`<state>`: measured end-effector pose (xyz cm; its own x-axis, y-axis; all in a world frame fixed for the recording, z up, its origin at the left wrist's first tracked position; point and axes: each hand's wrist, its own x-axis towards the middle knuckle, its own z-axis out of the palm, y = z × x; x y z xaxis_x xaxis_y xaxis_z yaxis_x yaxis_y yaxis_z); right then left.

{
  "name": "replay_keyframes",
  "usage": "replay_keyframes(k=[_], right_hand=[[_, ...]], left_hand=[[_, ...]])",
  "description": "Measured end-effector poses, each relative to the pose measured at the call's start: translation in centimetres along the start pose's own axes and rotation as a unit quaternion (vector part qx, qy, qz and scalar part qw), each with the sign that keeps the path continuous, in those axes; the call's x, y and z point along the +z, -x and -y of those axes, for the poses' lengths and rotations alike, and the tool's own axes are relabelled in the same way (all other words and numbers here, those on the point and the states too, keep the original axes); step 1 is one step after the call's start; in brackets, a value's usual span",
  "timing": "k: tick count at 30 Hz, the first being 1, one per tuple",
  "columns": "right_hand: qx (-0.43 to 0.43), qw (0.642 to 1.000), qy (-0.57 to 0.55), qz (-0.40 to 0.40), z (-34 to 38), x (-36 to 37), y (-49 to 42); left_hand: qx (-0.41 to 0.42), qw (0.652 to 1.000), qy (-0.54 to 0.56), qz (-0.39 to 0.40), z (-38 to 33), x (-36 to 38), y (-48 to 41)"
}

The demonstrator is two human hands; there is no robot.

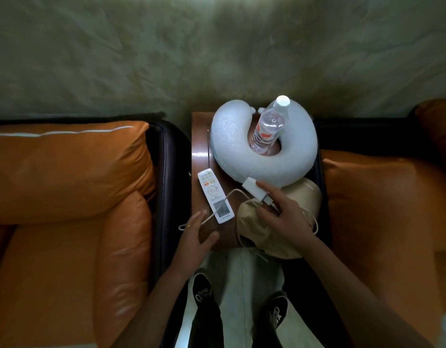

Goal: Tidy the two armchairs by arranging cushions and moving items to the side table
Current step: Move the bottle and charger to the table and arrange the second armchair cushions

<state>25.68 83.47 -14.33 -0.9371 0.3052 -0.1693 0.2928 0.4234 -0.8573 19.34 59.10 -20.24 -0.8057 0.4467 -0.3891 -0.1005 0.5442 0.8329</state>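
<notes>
- Orange leather covers both armchairs: the left armchair and the right armchair look bare of loose items, their cushions sitting in place.
- Between them stands the wooden desk, crowded with a white neck pillow, a water bottle upright inside its curve, a remote and a tan cloth bag.
- My right hand holds a white charger in a fingertip grip, just beside the near edge of the pillow and above the bag.
- Its cable trails leftward from that grip, across the remote, ending near my left hand.
- My left hand is released, fingers spread, hovering over the desk's near corner; it grasps nothing that I can see.
- Step in hand, as I judge it: setting the charger down on the desk, late in the tidying.
- Next move calls for a free spot beside the remote, and for gathering the loose cable so it does not drag the remote off.
</notes>
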Motion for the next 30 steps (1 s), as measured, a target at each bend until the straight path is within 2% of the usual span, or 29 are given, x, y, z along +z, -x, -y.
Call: replay_keyframes(k=[3, 9, 16, 20, 25, 30], right_hand=[[0.015, 1.0, -0.013, 0.023, -2.2, 1.0, -0.4], [0.025, 0.997, 0.014, 0.071, -6.0, 2.5, -1.6], [-0.004, 0.992, 0.079, 0.094, -8.2, 4.1, -2.6], [-0.023, 0.991, 0.079, 0.101, -8.3, 4.3, -2.7], [-0.033, 0.995, 0.064, 0.064, -7.9, 4.4, -2.1], [-0.019, 0.998, 0.054, -0.003, -7.5, 4.4, -1.3]], left_hand=[[0.031, 0.999, 0.011, -0.007, 0.0, 1.0, -0.4], [0.0, 0.999, 0.032, -0.027, 0.8, 2.1, -2.4], [-0.005, 1.0, 0.024, -0.008, 1.9, 3.0, -2.8], [-0.017, 0.999, 0.028, -0.009, 2.0, 3.4, -2.7], [-0.022, 0.998, 0.05, -0.011, 1.9, 3.4, -2.3], [-0.031, 0.995, 0.067, -0.06, 1.5, 3.8, -2.1]])
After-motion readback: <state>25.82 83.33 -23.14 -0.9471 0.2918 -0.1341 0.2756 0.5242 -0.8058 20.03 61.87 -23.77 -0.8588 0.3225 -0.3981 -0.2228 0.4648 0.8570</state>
